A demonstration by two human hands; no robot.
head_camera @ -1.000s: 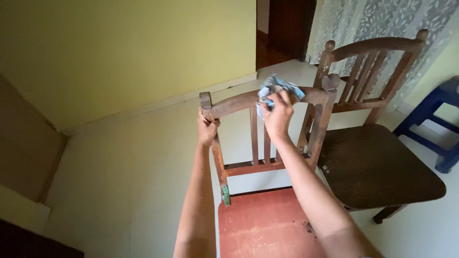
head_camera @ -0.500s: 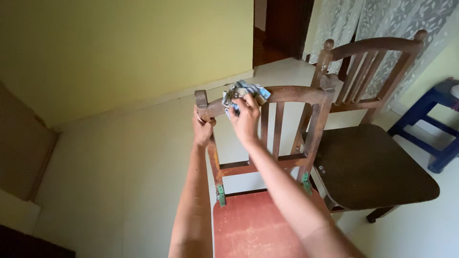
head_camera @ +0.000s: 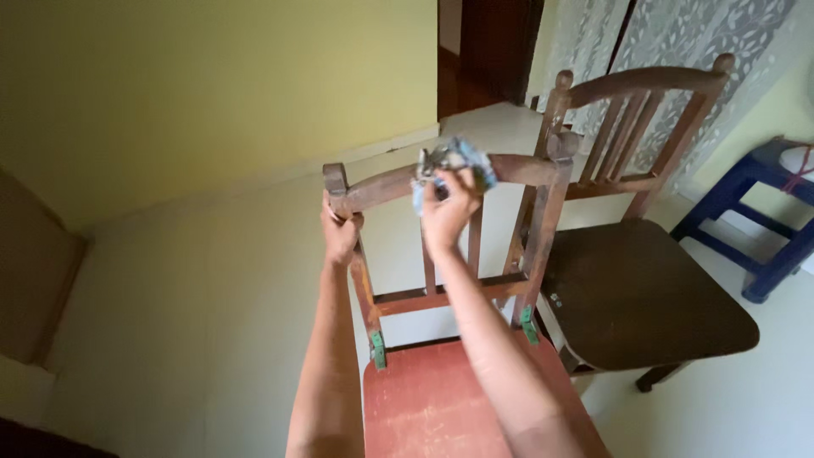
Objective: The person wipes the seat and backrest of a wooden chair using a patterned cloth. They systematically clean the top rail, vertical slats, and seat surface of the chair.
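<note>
Gripping the left end of the chair's [head_camera: 441,399] top rail [head_camera: 381,185], our left hand [head_camera: 341,231] has its fingers closed around the wood just below the rounded post knob at that corner. Our right hand [head_camera: 448,212] presses a crumpled blue-and-white cloth [head_camera: 454,161] against the rail near its middle, fingers curled shut on the cloth, which bunches over the upper edge of the rail. Both our forearms reach up from the bottom edge of the view, above the worn red seat [head_camera: 424,407]. Below the rail, thin upright slats run down to a lower crossbar [head_camera: 441,297], and two small green brackets sit where the back posts meet the rear corners of the seat. Just beside this chair, to the right and touching or nearly touching it at the post, stands a second chair [head_camera: 653,297] with a dark brown seat and a similar slatted back. A blue stool [head_camera: 755,212] shows at the right edge, well apart from our hands. All of it stands on a pale floor [head_camera: 212,297]. A yellow wall [head_camera: 212,85] rises behind, with a dark doorway [head_camera: 487,47] and a lace curtain [head_camera: 678,34] toward the upper right.
</note>
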